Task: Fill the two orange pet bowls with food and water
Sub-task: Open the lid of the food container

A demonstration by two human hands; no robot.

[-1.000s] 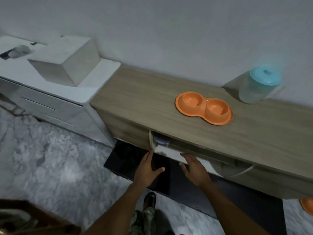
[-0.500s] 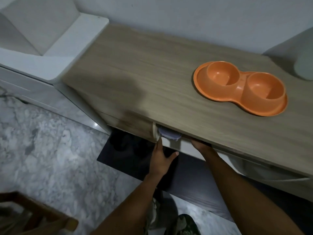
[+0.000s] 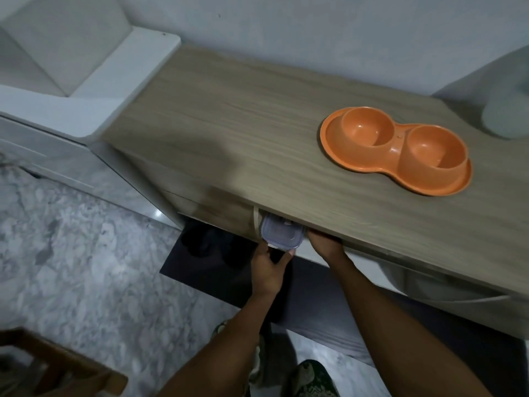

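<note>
The two orange pet bowls [image 3: 396, 151] are sitting empty, joined as one dish, on the right part of the wooden surface [image 3: 257, 133], well apart from my hands. Below the front edge, my left hand [image 3: 270, 266] is holding a small clear lidded container [image 3: 282, 233] in its grip at the mouth of the open drawer [image 3: 372, 263]. My right hand [image 3: 325, 245] is sitting just beside it, fingers hidden under the surface edge, so I cannot tell how that grip is standing.
</note>
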